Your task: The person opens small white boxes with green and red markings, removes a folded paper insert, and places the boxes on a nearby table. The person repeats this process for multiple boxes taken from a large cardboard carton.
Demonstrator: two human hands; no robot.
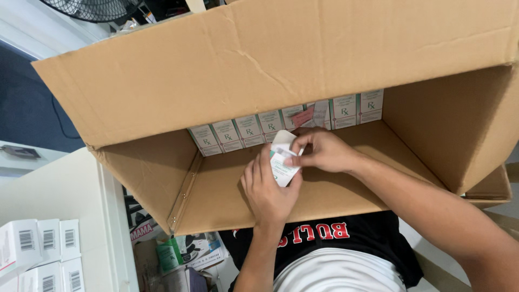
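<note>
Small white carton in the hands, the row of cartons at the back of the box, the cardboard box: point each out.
small white carton (282, 168), head view, on its lower face below the fingers.
row of cartons (250, 131), head view, on a carton left of middle.
cardboard box (335, 194), head view, on its bare floor.

Small white-green carton (282, 159), tilted, flap open, inside big cardboard box (259, 75).

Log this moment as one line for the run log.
left hand: holds small white carton | right hand: pinches its flap | place: inside big cardboard box | row of cartons along far wall
</note>
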